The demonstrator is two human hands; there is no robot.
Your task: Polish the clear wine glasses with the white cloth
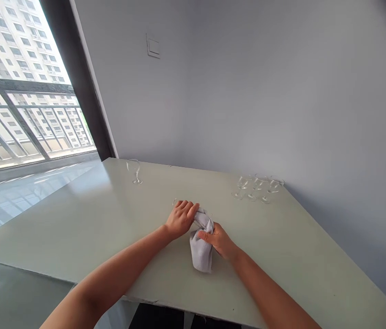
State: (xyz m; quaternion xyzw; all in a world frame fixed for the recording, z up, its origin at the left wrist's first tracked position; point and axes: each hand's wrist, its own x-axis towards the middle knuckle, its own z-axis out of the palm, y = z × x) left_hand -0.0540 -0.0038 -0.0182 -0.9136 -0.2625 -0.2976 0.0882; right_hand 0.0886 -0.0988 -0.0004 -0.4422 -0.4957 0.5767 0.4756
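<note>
My left hand (181,220) is closed, its fingers curled over a glass that they mostly hide. Only a thin clear edge of this glass (174,201) shows past the knuckles. A pale grey cloth (201,253) is gripped in my right hand (217,238), thumb on top, right beside the left hand. The cloth's upper part is bunched and twisted up to my left fingers, while its lower end hangs toward the table. How far the cloth goes around or into the glass is hidden.
Three stemmed glasses (257,185) stand upright at the back right of the pale table (110,228). One more stemmed glass (134,171) stands at the back left. Grey walls border the table's far and right sides; a window (24,82) is at left.
</note>
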